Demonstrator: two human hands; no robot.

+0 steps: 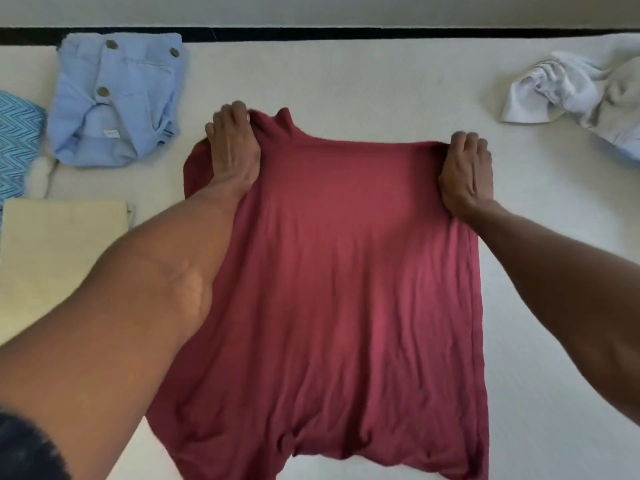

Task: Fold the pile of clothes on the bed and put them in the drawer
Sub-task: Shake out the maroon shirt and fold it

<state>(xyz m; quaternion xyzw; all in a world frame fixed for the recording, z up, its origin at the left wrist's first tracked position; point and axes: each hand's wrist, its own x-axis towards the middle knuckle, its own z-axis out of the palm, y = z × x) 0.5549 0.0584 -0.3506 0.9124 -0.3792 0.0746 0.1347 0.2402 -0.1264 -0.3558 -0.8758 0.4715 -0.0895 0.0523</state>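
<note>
Both arms reach forward from the bottom corners of the frame, palms down, toward the middle. The left hand (233, 147) sits at the upper left corner of a dark red garment (339, 271), its fingers curled over the cloth's far edge and gripping a bunched bit of it, where a small peak of fabric stands up just to its right. The right hand (467, 174) is clamped on the upper right corner of the same garment, fingers folded over the top edge and thumb pressed along the side. Between the two hands the top edge runs nearly straight and taut.

The red garment lies flat on the bed (346, 81), filling the centre of the frame from the middle down to the bottom edge; a fold of it pokes out to the left beneath the left forearm, and its lower hem is wrinkled.

Bare white bed shows above the garment across the upper middle, and down the right side. A dark band marks the bed's far edge along the top.

At upper left lies a folded light blue garment with brown buttons (117, 102), well apart from the red one. At the far left edge are a blue zigzag-patterned cloth (17, 143) and, below it, a cream folded piece (62, 244). At upper right sits a crumpled heap of white clothes (575, 98).
</note>
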